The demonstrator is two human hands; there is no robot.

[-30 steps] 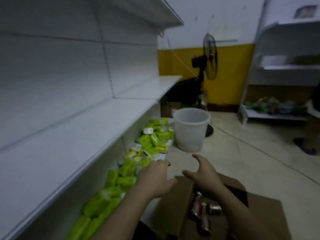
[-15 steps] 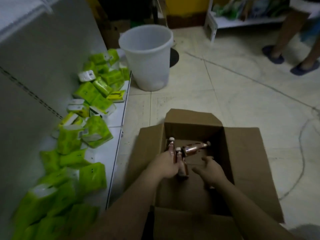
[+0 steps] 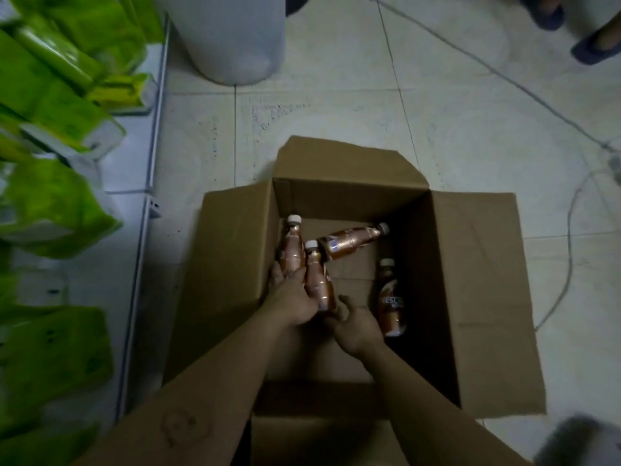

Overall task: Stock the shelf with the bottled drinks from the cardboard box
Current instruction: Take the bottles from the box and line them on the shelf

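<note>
Bottles (image 3: 349, 242) are what is left to move, four of them, all in the bottom of the open cardboard box (image 3: 477, 297) on the floor (image 3: 336, 112). One leans against the box's left wall (image 3: 291, 245). A second (image 3: 317, 280) lies just beside it, cap pointing far. A third lies crosswise behind them, and a fourth (image 3: 389, 297) lies apart to the right.

The left hand (image 3: 292, 299) wraps over the lower halves of the two left bottles, fingers curled round them. The right hand (image 3: 356, 326) sits at the base of the second bottle with its fingers bent toward it. I cannot tell whether it grips or only touches.

The shelf (image 3: 100, 274) runs along the left, its low board crowded with green packs (image 3: 57, 210). A white bucket (image 3: 235, 38) stands beyond the box.

To lift well, I would close the left hand firmly on both bottle bodies, not the caps, since the wrapped labels look slick. The right hand should support the second bottle's base or take the fourth bottle. Lifting straight up should clear the left flap.
</note>
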